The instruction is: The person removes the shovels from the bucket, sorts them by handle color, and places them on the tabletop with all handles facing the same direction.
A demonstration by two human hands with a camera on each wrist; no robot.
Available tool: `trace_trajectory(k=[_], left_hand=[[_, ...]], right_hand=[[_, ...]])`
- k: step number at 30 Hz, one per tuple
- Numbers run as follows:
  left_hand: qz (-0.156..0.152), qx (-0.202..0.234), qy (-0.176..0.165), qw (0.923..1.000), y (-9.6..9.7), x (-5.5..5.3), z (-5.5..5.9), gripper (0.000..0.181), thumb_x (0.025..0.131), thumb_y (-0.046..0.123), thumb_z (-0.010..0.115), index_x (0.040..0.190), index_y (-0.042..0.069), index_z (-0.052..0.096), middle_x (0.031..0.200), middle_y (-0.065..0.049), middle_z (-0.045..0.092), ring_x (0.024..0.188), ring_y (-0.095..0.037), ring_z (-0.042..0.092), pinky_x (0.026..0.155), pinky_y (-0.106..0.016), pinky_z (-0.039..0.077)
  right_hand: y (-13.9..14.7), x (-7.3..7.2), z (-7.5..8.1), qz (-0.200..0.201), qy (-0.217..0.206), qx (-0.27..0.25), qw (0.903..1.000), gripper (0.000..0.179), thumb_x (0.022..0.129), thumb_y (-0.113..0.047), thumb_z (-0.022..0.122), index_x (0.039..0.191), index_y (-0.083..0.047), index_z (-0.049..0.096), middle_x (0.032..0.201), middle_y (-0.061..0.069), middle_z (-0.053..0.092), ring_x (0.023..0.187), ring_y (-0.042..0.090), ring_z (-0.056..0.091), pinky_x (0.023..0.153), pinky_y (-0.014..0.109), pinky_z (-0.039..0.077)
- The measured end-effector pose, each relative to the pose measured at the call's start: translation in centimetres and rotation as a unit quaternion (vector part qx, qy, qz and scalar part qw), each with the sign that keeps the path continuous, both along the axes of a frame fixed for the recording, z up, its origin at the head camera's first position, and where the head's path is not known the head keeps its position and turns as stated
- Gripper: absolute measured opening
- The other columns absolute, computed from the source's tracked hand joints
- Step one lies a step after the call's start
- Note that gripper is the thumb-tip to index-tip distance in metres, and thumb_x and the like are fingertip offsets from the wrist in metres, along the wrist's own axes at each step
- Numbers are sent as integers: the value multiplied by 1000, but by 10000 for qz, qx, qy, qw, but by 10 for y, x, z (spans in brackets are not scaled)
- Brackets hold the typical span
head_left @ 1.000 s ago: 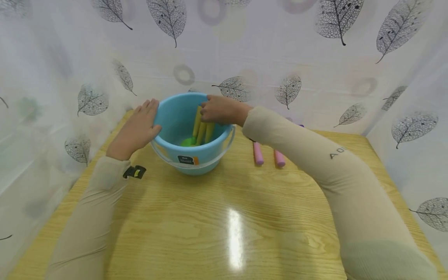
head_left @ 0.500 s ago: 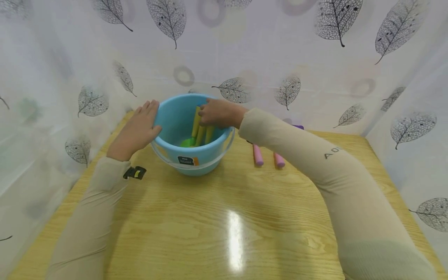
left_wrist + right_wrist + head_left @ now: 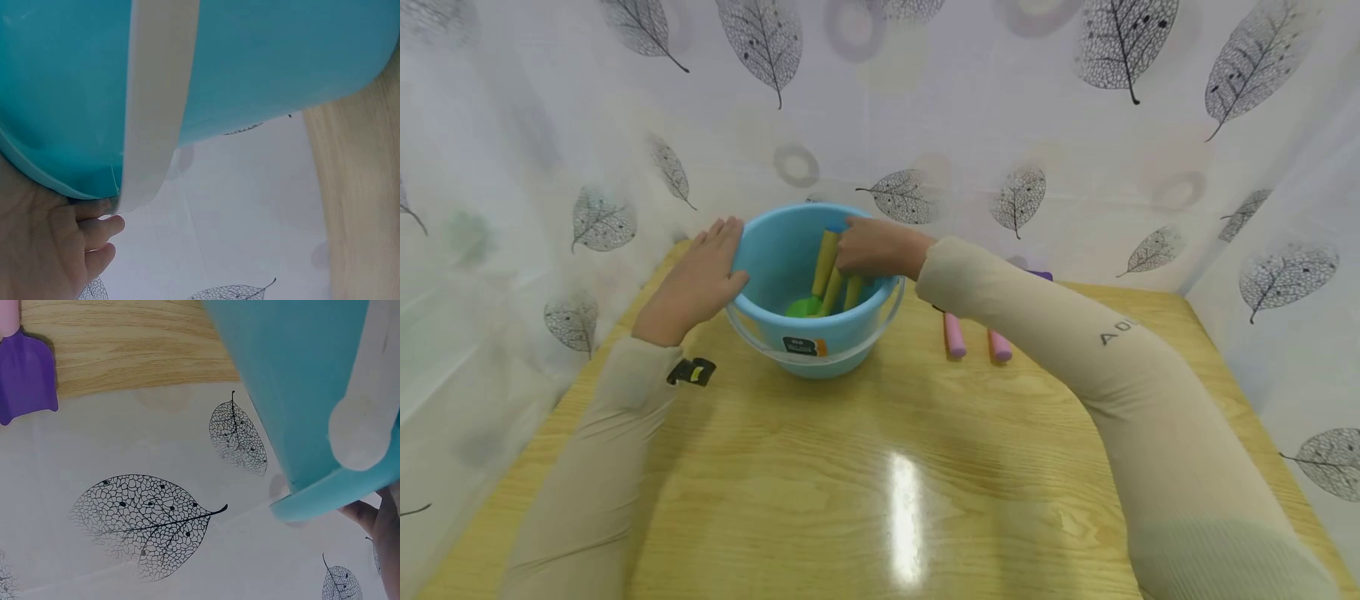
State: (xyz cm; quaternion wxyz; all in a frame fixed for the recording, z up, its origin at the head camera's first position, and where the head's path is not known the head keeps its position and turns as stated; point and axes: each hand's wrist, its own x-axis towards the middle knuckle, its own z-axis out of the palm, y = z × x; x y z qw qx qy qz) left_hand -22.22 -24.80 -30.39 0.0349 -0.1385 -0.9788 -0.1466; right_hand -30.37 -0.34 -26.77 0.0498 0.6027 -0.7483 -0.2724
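Observation:
A light blue bucket point(image 3: 820, 337) with a white handle stands on the table. My left hand point(image 3: 692, 283) rests against its left rim, fingers straight, thumb over the edge; the left wrist view shows the fingers beside the rim. Inside the bucket, several yellow handles point(image 3: 825, 262) lean up from a green part point(image 3: 805, 307) at the bottom. My right hand point(image 3: 878, 248) reaches in over the right rim, fingers curled at the top of a yellow-handled tool, whose upper end it hides. From the right wrist, only part of that hand point(image 3: 381, 540) shows past the rim.
Right of the bucket lie two pink handles point(image 3: 954, 335), partly under my right sleeve point(image 3: 1030, 292). The right wrist view shows a purple shovel blade point(image 3: 28, 375) on a pink handle. Leaf-printed curtains point(image 3: 970, 108) border the wooden table point(image 3: 775, 483) on the back and sides.
My right hand has shifted slightly down and right inside the bucket, showing more of the leftmost yellow handle. The left hand keeps its place on the rim.

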Motion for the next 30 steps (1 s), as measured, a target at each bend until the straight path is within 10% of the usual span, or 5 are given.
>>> trace_trajectory(k=[14, 30], left_hand=[[-10, 38, 25, 10000, 1, 0, -3, 69, 93, 18, 37, 147, -10, 5, 154, -31, 8, 143, -46, 6, 119, -55, 5], [11, 42, -27, 10000, 1, 0, 1, 69, 94, 19, 36, 147, -10, 5, 154, -30, 7, 143, -45, 4, 119, -55, 5]], right_hand=[[10, 3, 4, 278, -378, -367, 9982, 19, 84, -2, 58, 89, -15, 72, 91, 5, 71, 85, 24, 58, 75, 38, 44], [26, 1, 15, 340, 156, -367, 9986, 38, 85, -2, 62, 119, -18, 63, 125, 8, 61, 113, 27, 45, 105, 45, 33]])
